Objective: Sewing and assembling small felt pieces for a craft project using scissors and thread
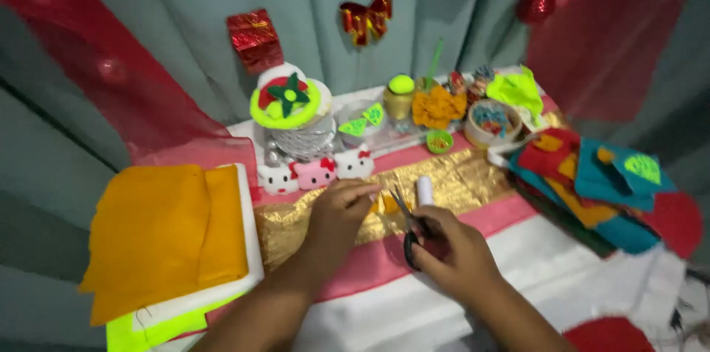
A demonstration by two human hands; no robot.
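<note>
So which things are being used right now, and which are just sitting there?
In use:
scissors in right hand
yellow scrap in left hand

Lying about:
orange felt
cat toys
white tube
felt pile

From my remote seat, I see soft, even indoor light, faint shadows under the hands, slight motion blur throughout, foil glinting on the bench (pixel 458 174), and edges bowed by the wide lens.
</note>
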